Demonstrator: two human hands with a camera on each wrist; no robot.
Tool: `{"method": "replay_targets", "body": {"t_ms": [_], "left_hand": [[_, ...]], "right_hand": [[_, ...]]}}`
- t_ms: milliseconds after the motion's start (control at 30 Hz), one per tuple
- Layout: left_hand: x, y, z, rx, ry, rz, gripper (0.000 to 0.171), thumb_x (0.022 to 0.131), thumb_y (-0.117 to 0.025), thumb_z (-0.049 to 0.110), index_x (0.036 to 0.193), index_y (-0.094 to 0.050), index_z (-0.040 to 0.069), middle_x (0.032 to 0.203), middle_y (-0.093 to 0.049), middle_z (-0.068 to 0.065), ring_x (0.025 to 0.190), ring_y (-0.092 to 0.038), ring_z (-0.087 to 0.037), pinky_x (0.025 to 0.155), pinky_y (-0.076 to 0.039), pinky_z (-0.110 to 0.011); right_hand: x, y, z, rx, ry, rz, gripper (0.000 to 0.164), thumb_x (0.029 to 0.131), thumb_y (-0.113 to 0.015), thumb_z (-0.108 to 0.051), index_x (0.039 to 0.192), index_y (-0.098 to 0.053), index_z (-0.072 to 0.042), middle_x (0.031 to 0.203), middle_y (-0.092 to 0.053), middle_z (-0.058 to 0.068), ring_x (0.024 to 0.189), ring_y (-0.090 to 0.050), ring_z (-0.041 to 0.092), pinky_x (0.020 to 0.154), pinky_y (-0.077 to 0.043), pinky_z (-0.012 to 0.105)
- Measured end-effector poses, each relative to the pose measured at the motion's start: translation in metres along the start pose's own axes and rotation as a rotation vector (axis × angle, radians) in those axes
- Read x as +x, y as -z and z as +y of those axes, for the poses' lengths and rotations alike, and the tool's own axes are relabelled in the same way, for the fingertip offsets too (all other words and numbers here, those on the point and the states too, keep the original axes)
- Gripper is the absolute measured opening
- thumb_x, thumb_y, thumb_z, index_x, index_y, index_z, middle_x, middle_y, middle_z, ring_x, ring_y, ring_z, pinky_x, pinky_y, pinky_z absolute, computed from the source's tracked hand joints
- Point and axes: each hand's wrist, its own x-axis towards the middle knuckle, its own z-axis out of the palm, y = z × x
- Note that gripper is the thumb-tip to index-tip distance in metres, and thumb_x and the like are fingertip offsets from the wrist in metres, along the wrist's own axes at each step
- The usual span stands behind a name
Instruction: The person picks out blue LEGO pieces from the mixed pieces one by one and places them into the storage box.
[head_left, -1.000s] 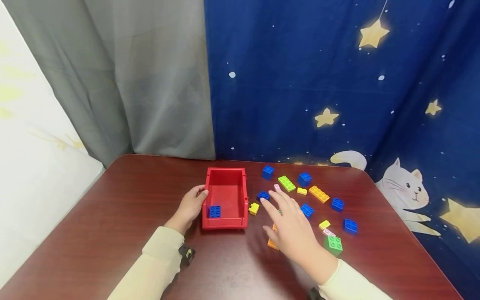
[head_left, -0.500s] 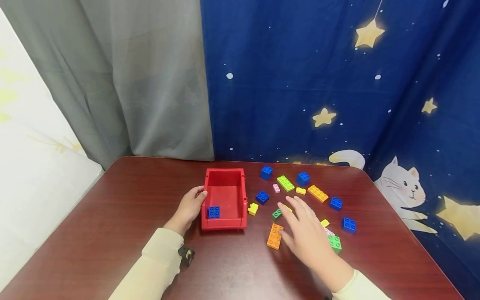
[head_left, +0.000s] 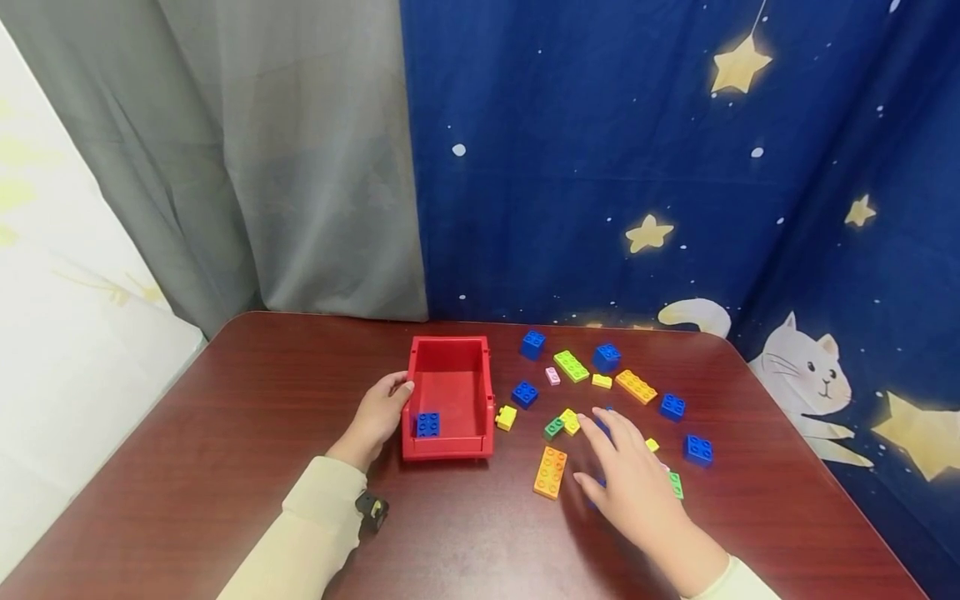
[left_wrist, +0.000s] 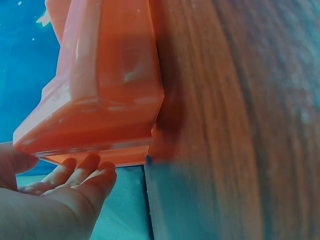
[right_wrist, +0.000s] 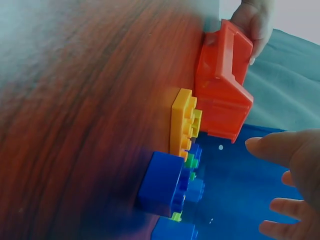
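Note:
A red plastic bin (head_left: pixel 450 447) stands left of centre on the table, one blue brick (head_left: pixel 428 424) lying in its near left corner. My left hand (head_left: pixel 378 414) grips the bin's left wall, thumb at the rim and fingers along the outside, as the left wrist view also shows. My right hand (head_left: pixel 637 487) hovers over the scattered bricks with fingers spread and nothing in them. Just left of it lies an orange brick (head_left: pixel 551 472). Partly hidden below the hand is a blue brick (right_wrist: pixel 161 182), clear in the right wrist view. A green brick (head_left: pixel 677 485) peeks out on its right.
Several more bricks lie to the bin's right, among them a yellow one (head_left: pixel 506 417) close to its wall, a lime one (head_left: pixel 572 366) and a blue one (head_left: pixel 698 450) near the right side. Curtains (head_left: pixel 330 167) hang behind the table's far edge.
My right hand has moved right and toward me, uncovering the orange, dark green and yellow bricks. A blue brick now shows beneath it. My left hand and the bin have stayed put.

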Motion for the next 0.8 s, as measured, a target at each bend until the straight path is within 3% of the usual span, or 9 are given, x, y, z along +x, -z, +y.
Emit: {"method": "replay_targets", "body": {"t_ms": [167, 800], "left_hand": [[0.000, 0.000, 0.000, 0.001, -0.004, 0.002, 0.047, 0.103, -0.044, 0.023, 0.145, -0.037, 0.004, 0.142, -0.045, -0.021, 0.128, -0.045, -0.039, 0.104, -0.040, -0.053], [0.002, 0.000, -0.001, 0.003, -0.014, 0.001, 0.047, 0.103, -0.042, 0.023, 0.145, -0.036, 0.003, 0.143, -0.044, -0.022, 0.128, -0.045, -0.039, 0.106, -0.038, -0.053]], "right_hand": [[-0.005, 0.001, 0.002, 0.012, -0.047, -0.040, 0.075, 0.068, -0.088, -0.025, 0.134, -0.055, -0.008, 0.132, -0.054, 0.016, 0.122, -0.051, 0.035, 0.085, -0.053, 0.054], [-0.018, -0.003, 0.007, 0.023, -0.105, -0.185, 0.064, 0.073, -0.084, -0.028, 0.128, -0.060, -0.008, 0.125, -0.059, 0.014, 0.114, -0.057, 0.032, 0.089, -0.052, 0.052]]}}
